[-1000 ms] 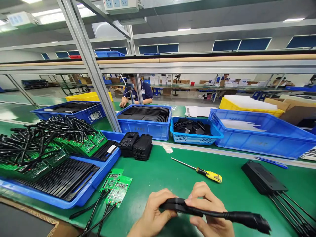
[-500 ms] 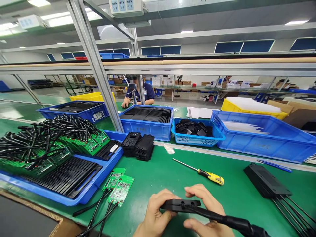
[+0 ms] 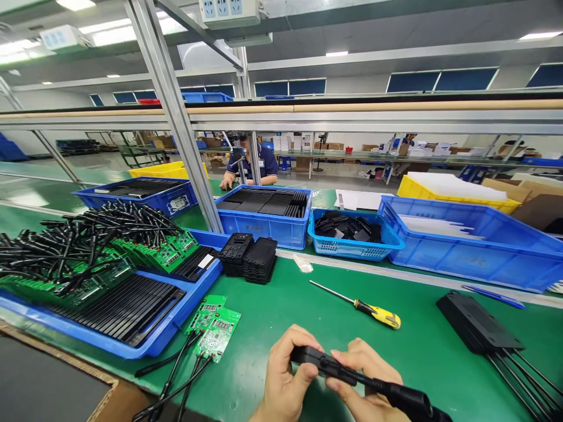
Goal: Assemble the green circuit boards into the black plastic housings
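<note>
Hands (image 3: 328,372) around the black case (image 3: 323,362), both gripping.

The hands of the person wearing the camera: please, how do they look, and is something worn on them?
The left hand and the right hand are bare: no glove, ring or marking shows on the visible parts. No sleeve or cuff is seen; the picture's bottom edge cuts off the forearms.
</note>
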The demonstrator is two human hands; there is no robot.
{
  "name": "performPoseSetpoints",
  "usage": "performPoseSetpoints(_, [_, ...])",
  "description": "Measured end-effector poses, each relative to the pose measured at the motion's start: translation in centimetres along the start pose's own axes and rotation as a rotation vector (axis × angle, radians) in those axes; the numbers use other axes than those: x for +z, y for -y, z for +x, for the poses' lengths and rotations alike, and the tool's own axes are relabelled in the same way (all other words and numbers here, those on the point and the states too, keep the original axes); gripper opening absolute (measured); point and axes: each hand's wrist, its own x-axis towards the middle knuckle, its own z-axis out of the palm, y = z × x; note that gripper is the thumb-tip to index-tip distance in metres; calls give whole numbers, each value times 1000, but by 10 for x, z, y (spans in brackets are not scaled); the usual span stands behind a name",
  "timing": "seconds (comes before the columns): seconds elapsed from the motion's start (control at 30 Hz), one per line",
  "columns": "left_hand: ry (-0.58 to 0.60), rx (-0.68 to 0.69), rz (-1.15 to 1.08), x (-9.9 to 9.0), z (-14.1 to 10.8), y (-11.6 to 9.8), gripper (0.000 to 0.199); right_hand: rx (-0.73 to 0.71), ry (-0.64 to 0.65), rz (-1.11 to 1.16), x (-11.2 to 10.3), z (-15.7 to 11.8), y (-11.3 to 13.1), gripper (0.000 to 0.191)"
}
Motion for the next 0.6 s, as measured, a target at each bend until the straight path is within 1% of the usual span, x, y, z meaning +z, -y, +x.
performPoseSetpoints(0.1, [-76,68,72,4,-2,3,32,154,-15,103,8,-4,1,21])
performPoseSetpoints(0.17, [-120,73,75,3,-2,4,30,266,-19,161,11,-6,2,30])
performPoseSetpoints(0.23, [-154,65,54,2,-1,5,29,336,-34,177,11,-7,1,33])
performPoseSetpoints(0.3, [-168,84,40,2,0,6,28,343,-46,176,11,-9,-1,31])
performPoseSetpoints(0.43, [-171,124,65,5,-2,9,28,312,-92,210,16,-14,-5,27])
performPoseSetpoints(0.53, [-196,150,109,5,-3,11,27,367,-159,264,20,-13,-4,27])
performPoseSetpoints(0.6, [-186,192,170,0,-2,10,27,393,-155,326,19,-8,-2,26])
